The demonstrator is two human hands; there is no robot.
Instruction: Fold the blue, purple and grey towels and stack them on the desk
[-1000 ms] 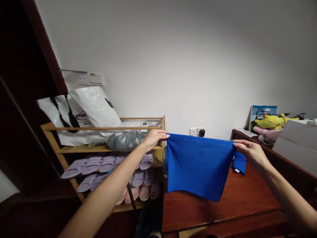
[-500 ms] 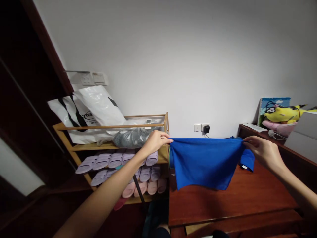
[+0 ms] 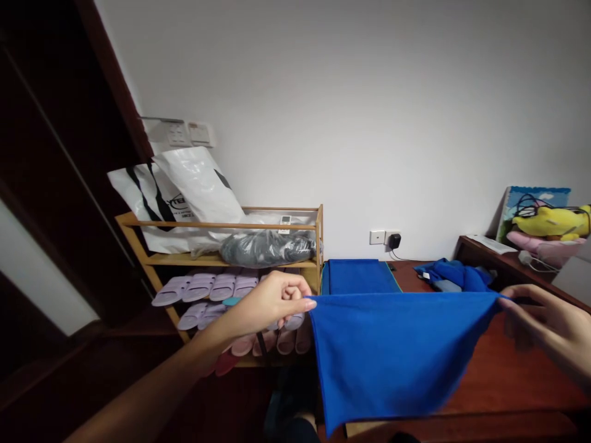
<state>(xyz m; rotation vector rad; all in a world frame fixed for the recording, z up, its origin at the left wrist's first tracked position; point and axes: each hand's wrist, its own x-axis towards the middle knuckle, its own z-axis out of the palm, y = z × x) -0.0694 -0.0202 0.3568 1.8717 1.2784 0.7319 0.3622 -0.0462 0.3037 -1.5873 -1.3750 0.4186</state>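
A blue cloth [image 3: 392, 357] hangs stretched out between my two hands, its top edge pulled nearly straight. My left hand [image 3: 286, 298] pinches its upper left corner between thumb and finger. At the upper right corner, my right hand [image 3: 545, 320] grips the cloth in the same way. Behind it, a flat folded stack of blue cloth [image 3: 353, 275] lies at the back left of the reddish-brown wooden table [image 3: 512, 375]. A crumpled pile of blue cloths [image 3: 455, 274] sits at the back right of that table.
To the left stands a wooden rack [image 3: 159, 259] with several lilac and pink slippers [image 3: 201, 287], white bags [image 3: 198, 184] and a grey plastic-wrapped bundle [image 3: 268, 247]. A black plug [image 3: 394, 240] is in the wall socket. A yellow plush toy [image 3: 551, 223] lies on the raised ledge at right.
Both hands have come lower and nearer with the cloth, and the right hand has moved further right. The folded stack and the crumpled pile behind now show more.
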